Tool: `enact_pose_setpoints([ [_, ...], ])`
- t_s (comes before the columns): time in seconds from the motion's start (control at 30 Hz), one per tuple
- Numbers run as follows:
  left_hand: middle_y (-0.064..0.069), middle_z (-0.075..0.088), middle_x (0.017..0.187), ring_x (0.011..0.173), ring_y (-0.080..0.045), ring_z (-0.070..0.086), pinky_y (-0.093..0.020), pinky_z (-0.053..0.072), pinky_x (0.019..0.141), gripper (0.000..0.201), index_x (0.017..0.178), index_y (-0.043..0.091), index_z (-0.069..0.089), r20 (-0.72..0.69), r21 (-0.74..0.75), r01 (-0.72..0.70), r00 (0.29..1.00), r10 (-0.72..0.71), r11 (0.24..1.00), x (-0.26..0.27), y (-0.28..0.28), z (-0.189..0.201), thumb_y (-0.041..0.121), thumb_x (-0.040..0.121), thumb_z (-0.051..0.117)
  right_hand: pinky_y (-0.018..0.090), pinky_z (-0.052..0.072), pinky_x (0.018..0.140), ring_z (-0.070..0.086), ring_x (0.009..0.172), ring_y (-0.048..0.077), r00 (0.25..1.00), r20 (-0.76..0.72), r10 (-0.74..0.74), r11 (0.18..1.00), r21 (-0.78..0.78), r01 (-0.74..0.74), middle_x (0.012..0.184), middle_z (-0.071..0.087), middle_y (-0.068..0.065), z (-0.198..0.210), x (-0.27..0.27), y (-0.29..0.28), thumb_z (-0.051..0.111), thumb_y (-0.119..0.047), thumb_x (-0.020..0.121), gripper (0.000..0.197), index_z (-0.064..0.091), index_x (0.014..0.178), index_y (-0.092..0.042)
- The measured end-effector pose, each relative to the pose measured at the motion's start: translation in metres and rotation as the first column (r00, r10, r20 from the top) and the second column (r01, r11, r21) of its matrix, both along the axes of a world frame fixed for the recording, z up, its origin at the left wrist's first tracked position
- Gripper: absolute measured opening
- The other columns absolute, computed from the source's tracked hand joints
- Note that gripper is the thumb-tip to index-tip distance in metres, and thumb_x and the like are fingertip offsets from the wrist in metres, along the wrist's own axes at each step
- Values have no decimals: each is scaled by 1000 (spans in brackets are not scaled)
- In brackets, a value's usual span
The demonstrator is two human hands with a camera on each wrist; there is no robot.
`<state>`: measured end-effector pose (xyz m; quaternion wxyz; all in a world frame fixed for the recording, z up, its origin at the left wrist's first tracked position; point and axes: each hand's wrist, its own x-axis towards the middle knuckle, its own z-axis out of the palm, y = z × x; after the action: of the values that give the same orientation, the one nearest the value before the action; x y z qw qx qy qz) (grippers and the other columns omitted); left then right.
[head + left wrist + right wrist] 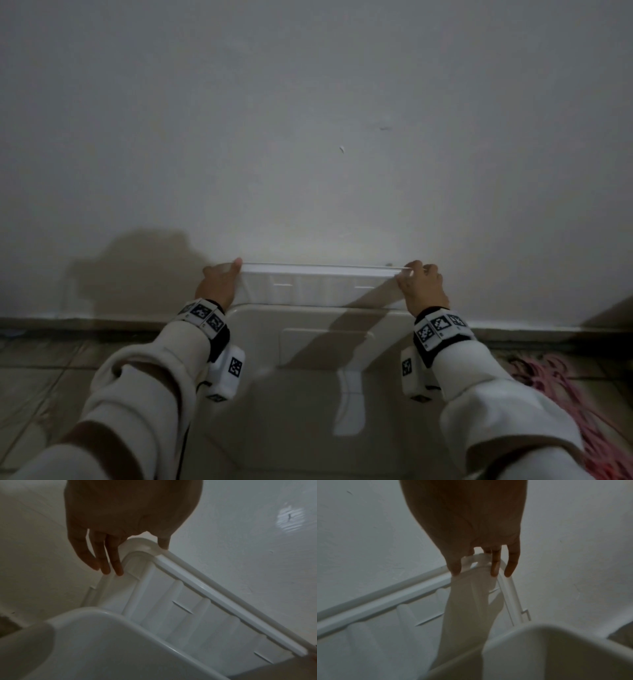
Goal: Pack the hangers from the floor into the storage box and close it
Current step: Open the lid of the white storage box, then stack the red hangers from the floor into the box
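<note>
- The storage box (308, 394) sat below and between both wrists; its inside was not visible, and pink hangers (561, 383) lay on the floor outside the right forearm.
- The left hand (219, 284) and right hand (423, 286) each pinched an upper corner of the lid (318, 286), which stood upright against the wall (308, 120).
- Thumb-and-fingertip grips looked shallow: one corner could slip and the lid twist or drop.
- Closing at this point would probably leave the hangers unpacked.

Head view looks down from above; wrist views, close, share the lid (320, 287).
</note>
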<state>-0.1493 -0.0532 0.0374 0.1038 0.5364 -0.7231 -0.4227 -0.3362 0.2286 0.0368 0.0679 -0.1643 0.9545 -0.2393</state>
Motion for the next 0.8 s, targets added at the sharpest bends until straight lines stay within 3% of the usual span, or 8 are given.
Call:
enact_pose_setpoints([
  [0.13,-23,34,144,130,-38,37,-39,29,106,68,146,5,15,-21,-5,-5,1000,5,1000,9,15,15,43,95,41,49,36,104,38,127,35,996,74,42,999,-18,-41,145,21,16,17,16,18,52,-17,90,51,32,138,-13],
  [0.27,-23,39,141,126,-37,42,-36,33,103,57,141,-1,26,-72,-70,59,995,-64,996,19,47,37,32,97,41,44,37,104,40,124,35,991,58,123,992,24,-125,139,32,19,34,38,40,52,-18,91,51,32,137,-10],
  [0.43,-21,49,130,116,-35,50,-36,40,98,46,135,3,37,-157,-196,244,948,-276,950,31,97,58,19,93,49,39,36,105,42,125,32,986,93,140,988,50,-146,138,37,18,51,77,75,52,-21,92,51,33,137,-10],
  [0.57,-17,50,129,116,-30,50,-35,40,95,39,128,6,45,-223,-261,413,853,-471,872,34,154,68,12,90,52,35,36,103,42,125,30,991,103,89,994,47,-94,138,39,18,53,108,120,53,-19,92,52,32,138,-9],
  [0.8,-8,57,116,102,-23,55,-32,45,90,30,116,8,56,-258,-306,690,603,-755,656,36,263,52,5,87,52,29,35,101,42,127,27,976,160,-145,988,71,135,140,40,16,26,164,221,52,-19,92,51,33,138,-4],
])
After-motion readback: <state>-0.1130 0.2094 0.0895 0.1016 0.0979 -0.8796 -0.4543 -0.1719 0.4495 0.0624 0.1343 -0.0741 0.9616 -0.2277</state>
